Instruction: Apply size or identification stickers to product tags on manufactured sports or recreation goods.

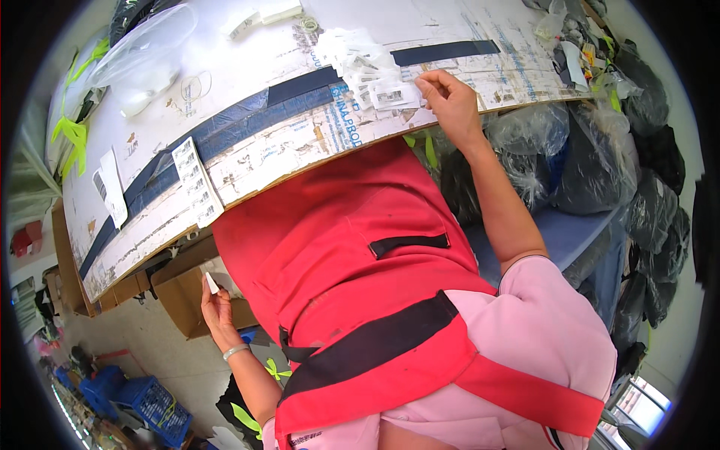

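The step looks like picking a label (pixel 390 96) from the pile (pixel 351 54): it lies at the pile's near edge. The right hand (pixel 448 103) curls just right of it, whether pinching I can't tell. Well left of the pile, off the surface (pixel 251 71), the left hand (pixel 216 309) pinches a slip (pixel 212 283). Next calls for separating one label cleanly.

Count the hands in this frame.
2: the right hand at the white labels on the table; the left hand at lower left, holding a small white piece.
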`<state>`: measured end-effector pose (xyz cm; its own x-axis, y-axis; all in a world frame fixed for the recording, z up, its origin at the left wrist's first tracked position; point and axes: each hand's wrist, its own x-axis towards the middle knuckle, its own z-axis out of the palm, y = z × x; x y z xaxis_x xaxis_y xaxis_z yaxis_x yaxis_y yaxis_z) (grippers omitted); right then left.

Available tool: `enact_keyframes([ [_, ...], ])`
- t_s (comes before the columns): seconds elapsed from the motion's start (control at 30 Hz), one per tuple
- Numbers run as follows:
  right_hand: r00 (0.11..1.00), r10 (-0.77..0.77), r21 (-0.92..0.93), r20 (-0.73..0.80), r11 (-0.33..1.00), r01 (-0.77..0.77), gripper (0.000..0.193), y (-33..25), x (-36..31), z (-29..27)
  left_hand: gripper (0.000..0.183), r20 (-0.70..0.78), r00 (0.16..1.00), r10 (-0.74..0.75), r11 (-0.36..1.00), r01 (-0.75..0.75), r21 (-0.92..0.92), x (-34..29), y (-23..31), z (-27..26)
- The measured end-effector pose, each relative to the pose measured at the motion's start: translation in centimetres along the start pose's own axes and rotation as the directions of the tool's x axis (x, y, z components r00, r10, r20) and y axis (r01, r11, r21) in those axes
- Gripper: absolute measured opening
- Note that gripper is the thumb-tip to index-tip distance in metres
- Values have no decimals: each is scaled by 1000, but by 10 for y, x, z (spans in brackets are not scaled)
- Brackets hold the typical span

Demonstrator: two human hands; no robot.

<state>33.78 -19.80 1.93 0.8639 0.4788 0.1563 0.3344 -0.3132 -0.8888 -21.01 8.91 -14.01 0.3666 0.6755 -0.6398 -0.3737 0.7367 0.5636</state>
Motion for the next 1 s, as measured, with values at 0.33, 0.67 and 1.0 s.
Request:
enact_keyframes([
  [0.33,997,1,-7,82,1000,-1,17,-24,-8,35,46,-607,782,141,893,164,419,21,31,-168],
  [0.67,621,-562,76,546,772,631,20,-89,-69,171,37,-111,933,341,739,-193,645,21,-37,23],
  [1.0,481,-720,-2,500,555,832,40,-126,-87,248,20,232,852,469,552,-488,676,-23,-37,134],
])
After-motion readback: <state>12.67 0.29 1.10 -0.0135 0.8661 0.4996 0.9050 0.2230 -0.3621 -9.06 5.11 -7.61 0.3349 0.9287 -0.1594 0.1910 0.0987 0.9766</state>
